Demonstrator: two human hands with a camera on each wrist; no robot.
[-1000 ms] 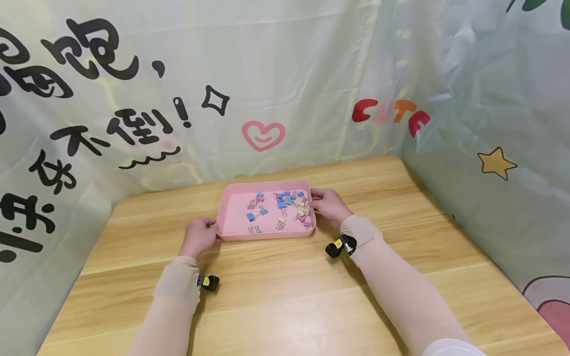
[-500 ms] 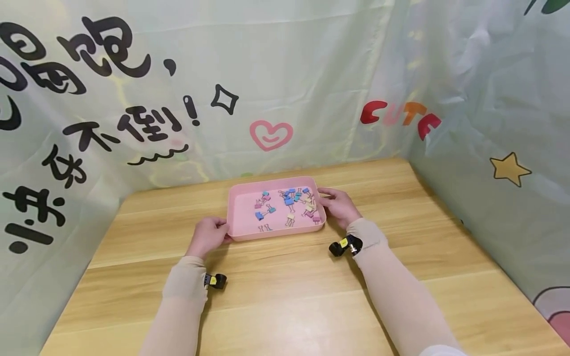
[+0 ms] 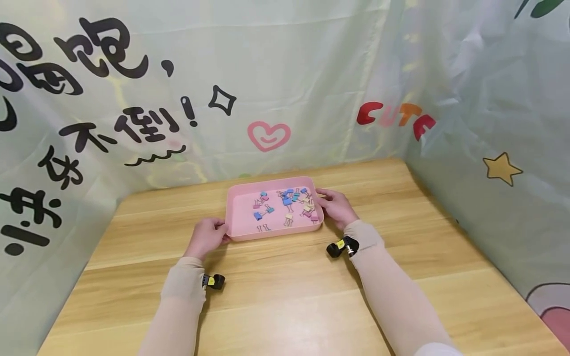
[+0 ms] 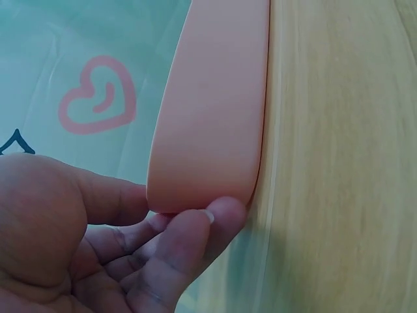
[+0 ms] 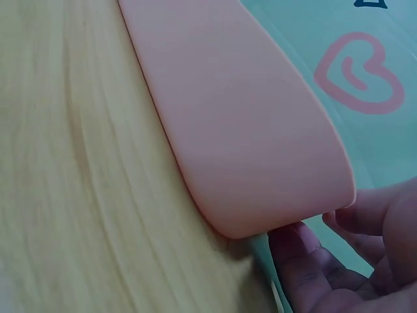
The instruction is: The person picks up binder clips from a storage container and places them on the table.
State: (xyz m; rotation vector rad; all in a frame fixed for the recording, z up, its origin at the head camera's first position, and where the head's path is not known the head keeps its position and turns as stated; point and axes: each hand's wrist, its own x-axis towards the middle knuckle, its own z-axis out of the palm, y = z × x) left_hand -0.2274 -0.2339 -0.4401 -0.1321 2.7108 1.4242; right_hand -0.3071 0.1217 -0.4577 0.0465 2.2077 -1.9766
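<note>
A shallow pink tray sits on the wooden table, holding several small binder clips in blue, teal, pink and yellow. My left hand holds its near left corner. In the left wrist view, the thumb meets the rim and curled fingers press the tray's corner wall, one fingertip low at its base. At the right end, my right hand holds the tray from the side. Its thumb is at the rim and bent fingers lie against the end wall in the right wrist view.
The wooden table extends toward me and to both sides. A printed cloth backdrop hangs behind it, and another cloth side runs along the right edge. Each wrist carries a small black camera, such as the right camera.
The tray has turned slightly, its right end shifting a little farther back and rightward, with both hands still on it. The head view has also shifted slightly.
</note>
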